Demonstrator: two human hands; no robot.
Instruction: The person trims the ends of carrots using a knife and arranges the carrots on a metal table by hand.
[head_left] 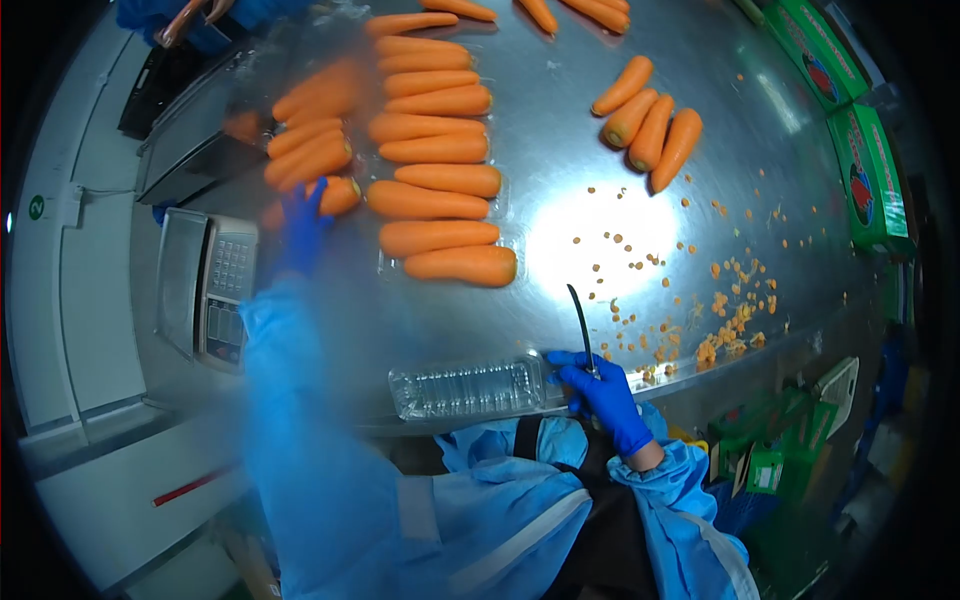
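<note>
Knife point(580, 318): thin, dark, slightly curved blade, gripped at the handle, tip pointing away from the wearer. Plastic tray point(465, 388): clear, ribbed base showing, lying sideways along the near edge of the surface point(545, 120), just left of the knife. Left-hand carrots point(312, 158): orange, lying roughly crosswise in a row, far ones blurred, nearest partly covered.

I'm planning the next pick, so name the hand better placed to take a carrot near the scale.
Probably the left hand: it is right beside a carrot near the scale. The right hand holds a thin dark blade beside the clear tray, farther away.
</note>
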